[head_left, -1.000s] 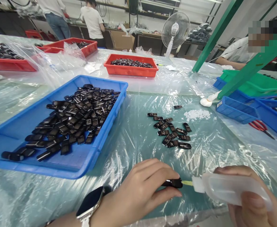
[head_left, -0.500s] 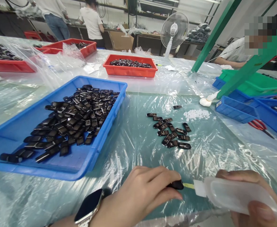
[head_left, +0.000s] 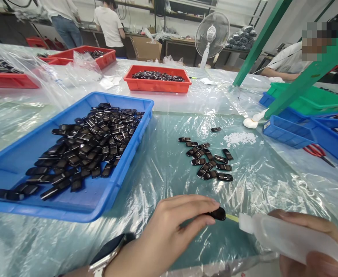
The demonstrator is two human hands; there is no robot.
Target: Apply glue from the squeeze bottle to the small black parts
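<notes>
My left hand (head_left: 176, 227), with a watch on its wrist, pinches a small glossy black piece (head_left: 218, 214) between thumb and fingers. From the right, my right hand (head_left: 316, 238) is wrapped round a translucent white squeeze bottle (head_left: 293, 234). The bottle's thin yellowish tip (head_left: 232, 218) points left and meets, or nearly meets, the end of the black piece. Beyond my hands, several similar black pieces (head_left: 208, 166) lie loosely grouped on the plastic-covered table (head_left: 163, 169). Small white bits (head_left: 240, 139) are heaped behind them.
A blue tray (head_left: 99, 209) heaped with black pieces stands at the left. Farther back is a red tray (head_left: 159, 85). Blue bins (head_left: 288, 132), red-handled pliers (head_left: 315, 150) and a green post (head_left: 296, 90) stand right. Other people are in the background.
My left hand has risen slightly with the black piece, which now shows more of its end. The bottle has shifted slightly right and tilted. The view has moved a little.
</notes>
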